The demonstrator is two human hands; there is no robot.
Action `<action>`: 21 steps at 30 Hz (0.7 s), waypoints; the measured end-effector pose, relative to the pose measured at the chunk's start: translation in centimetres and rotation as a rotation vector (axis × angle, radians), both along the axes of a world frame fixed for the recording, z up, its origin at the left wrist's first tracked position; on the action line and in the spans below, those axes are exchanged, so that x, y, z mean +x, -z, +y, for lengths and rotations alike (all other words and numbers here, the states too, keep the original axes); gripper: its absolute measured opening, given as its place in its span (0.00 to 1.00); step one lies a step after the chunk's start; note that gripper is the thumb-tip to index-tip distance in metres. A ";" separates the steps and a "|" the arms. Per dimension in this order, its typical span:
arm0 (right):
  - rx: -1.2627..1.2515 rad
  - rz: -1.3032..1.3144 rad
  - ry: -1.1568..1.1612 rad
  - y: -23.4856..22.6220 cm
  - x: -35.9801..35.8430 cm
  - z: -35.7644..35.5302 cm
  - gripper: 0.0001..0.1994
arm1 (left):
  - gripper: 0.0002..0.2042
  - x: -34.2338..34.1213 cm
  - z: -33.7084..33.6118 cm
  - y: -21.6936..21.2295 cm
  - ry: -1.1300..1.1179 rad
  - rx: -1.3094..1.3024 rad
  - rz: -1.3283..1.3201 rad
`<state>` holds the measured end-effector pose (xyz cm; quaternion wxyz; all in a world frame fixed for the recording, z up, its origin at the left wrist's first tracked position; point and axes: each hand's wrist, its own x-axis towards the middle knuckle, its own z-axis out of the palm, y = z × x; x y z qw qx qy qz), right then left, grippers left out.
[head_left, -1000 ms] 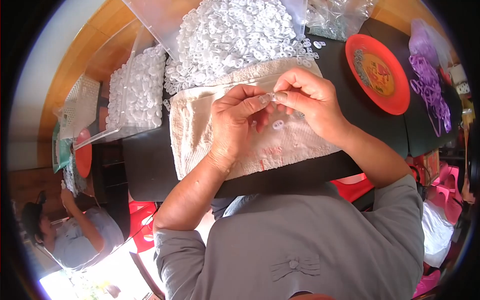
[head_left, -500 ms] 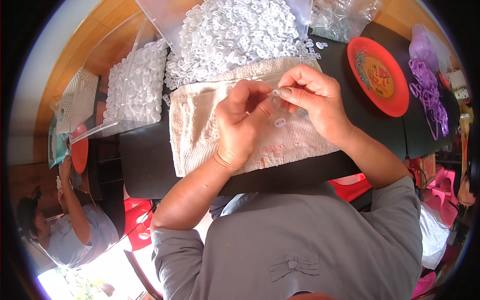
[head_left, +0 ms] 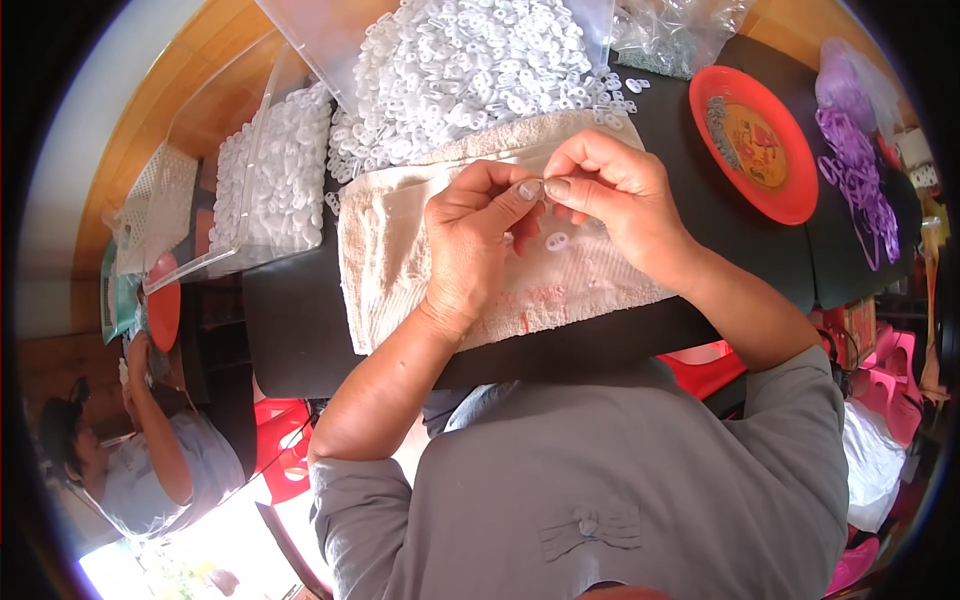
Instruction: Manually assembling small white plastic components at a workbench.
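Over a beige towel (head_left: 400, 285) my two hands meet, thumbs and forefingers pinched together at the tips. My left hand (head_left: 468, 235) is closed, its thumb pressed against the forefinger. From the other side my right hand (head_left: 635, 205) is closed in a pinch too, its thumb tip touching or nearly touching the left fingertips. Something tiny sits between the fingertips, mostly covered, and its kind cannot be made out. Just below them a small white plastic piece with holes (head_left: 557, 241) lies on the towel.
A large heap of white plastic pieces (head_left: 470, 60) spills from a clear bin behind the towel. Left stands a clear box of white pieces (head_left: 270, 170). To the right are a red oval tray (head_left: 800, 195) with small grey pieces and purple ribbon (head_left: 860, 190). Another person (head_left: 170, 450) works at far left.
My hands have drawn closer together, and the fingertips now cover the small pale item that showed between them. The view has shifted slightly.
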<state>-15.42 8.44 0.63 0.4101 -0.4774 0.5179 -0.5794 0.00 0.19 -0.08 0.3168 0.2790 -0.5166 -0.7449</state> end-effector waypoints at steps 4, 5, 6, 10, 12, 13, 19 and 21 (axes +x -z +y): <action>-0.023 0.033 0.001 0.3 -0.2 -0.3 0.02 | 0.04 0.0 0.0 -0.1 0.041 0.068 0.018; -0.017 0.083 0.010 0.3 -0.2 -0.3 0.02 | 0.04 0.0 -0.1 -0.2 0.049 0.082 0.016; -0.013 0.083 0.007 0.1 -0.2 -0.3 0.02 | 0.04 0.0 -0.2 -0.3 0.047 0.085 0.017; -0.074 0.253 0.064 0.4 -0.2 -0.4 0.01 | 0.04 0.2 -0.7 -0.1 -0.014 0.174 0.068; -0.119 0.378 0.058 0.5 -0.3 -0.4 0.02 | 0.03 0.2 -0.8 0.0 -0.046 0.185 0.071; -0.120 0.388 0.057 0.5 -0.1 -0.4 0.02 | 0.03 0.2 -0.9 0.1 -0.038 0.176 0.079; -0.137 0.413 0.068 0.5 0.1 -0.5 0.03 | 0.03 0.1 -0.4 -0.2 -0.046 0.135 0.059; -0.129 0.423 0.067 0.4 0.1 -0.5 0.03 | 0.03 0.2 -0.3 -0.3 -0.058 0.132 0.044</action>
